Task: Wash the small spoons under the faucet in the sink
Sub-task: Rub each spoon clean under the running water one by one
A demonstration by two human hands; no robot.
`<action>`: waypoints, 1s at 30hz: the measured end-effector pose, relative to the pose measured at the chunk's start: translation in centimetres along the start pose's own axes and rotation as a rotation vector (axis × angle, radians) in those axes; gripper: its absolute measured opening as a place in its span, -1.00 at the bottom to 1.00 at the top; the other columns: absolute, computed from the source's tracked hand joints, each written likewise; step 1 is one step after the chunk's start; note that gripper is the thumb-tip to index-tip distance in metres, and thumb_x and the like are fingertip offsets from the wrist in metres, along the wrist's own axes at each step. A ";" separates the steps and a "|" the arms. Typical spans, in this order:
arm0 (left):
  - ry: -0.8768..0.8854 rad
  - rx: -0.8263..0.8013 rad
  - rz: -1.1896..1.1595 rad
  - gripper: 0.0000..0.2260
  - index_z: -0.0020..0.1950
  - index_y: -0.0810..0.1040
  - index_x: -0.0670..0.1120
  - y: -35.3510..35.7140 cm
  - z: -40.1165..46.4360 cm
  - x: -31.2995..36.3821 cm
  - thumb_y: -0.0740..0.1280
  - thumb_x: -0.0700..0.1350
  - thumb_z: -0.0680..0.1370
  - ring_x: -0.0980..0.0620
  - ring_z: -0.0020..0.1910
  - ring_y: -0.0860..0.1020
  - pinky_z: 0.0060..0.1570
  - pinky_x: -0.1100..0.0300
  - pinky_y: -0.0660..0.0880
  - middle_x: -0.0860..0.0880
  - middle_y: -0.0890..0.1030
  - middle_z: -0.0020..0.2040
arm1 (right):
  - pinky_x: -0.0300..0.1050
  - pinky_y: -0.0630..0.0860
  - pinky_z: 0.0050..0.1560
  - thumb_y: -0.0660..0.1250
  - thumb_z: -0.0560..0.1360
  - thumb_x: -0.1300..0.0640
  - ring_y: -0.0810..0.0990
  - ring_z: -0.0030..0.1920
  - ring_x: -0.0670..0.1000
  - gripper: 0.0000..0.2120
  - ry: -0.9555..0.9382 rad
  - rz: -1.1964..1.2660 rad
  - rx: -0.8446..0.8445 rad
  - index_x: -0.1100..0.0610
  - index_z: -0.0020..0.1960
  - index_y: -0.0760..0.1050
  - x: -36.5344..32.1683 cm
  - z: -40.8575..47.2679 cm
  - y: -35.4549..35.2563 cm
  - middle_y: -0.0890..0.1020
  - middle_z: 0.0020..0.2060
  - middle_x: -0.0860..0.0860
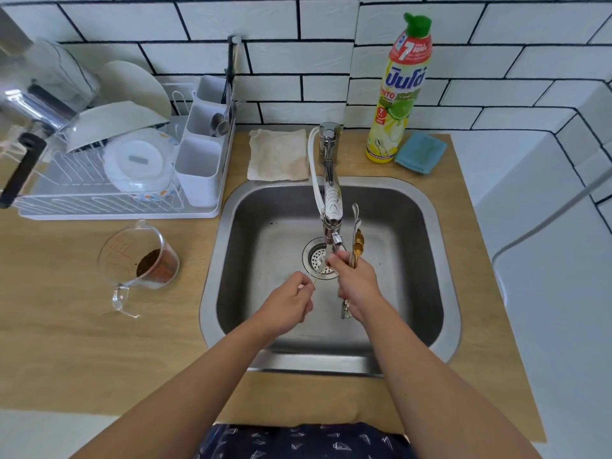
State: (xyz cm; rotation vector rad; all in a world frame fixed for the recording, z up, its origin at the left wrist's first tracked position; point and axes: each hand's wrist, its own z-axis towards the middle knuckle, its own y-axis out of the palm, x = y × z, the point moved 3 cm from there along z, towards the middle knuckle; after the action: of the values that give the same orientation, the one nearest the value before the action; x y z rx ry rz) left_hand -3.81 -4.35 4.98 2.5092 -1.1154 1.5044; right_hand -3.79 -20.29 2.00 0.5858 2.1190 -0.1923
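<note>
Over the steel sink [440, 303], my right hand [357, 283] grips a bundle of small spoons [357, 238]. Their gold and silver bowls stick up beside the faucet spout [332, 207], and handle ends poke out below the hand. My left hand [291, 301] pinches the thin handle of one small spoon [318, 276], whose far end reaches under the faucet above the drain strainer [318, 256]. The fingers of both hands are curled. Water at the spout is hard to make out.
A dish rack [116, 180] with plates, a bowl and a cutlery caddy stands at the left. A measuring cup [142, 260] with brown residue sits on the wooden counter. Behind the sink lie a beige cloth [278, 154], a dish soap bottle [402, 91] and a blue sponge [420, 152].
</note>
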 end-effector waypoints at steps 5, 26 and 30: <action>-0.006 0.016 -0.067 -0.80 -0.02 0.46 -0.03 -0.3 0.1 0.0 0.12 0.01 0.69 0.12 -0.49 0.28 -0.46 0.20 0.22 0.09 0.40 -0.44 | -0.26 0.25 -0.57 0.52 0.50 0.06 0.28 -0.60 -0.18 -0.87 -0.023 -0.029 -0.005 0.10 -0.01 0.67 -0.2 0.0 -0.3 0.57 -0.50 -0.17; -0.078 0.010 -0.064 -0.77 0.00 0.44 -0.09 -0.8 -0.3 1.2 0.09 0.01 0.70 0.10 -0.48 0.26 -0.50 0.23 0.20 0.05 0.41 -0.38 | -0.24 0.19 -0.56 0.40 0.61 0.02 0.19 -0.58 -0.13 -0.85 -0.014 0.050 -0.041 0.03 -0.10 0.67 -0.1 -0.4 0.7 0.78 -0.10 0.04; -0.260 -0.136 -0.494 -0.82 -0.12 0.42 -0.03 -1.2 -0.5 1.6 0.13 -0.12 0.67 0.11 -0.56 0.10 -0.54 0.30 -0.01 0.04 0.28 -0.44 | -0.29 0.18 -0.58 0.27 0.68 -0.01 0.16 -0.55 -0.15 -0.80 0.030 0.156 -0.192 0.07 0.10 0.61 -0.1 -0.2 0.5 0.77 0.05 0.00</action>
State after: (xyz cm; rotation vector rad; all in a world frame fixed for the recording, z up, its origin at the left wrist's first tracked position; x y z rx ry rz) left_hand -3.04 -4.16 6.83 2.6624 -0.5205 0.9666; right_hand -3.67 -19.84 2.29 0.6391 2.0808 0.1074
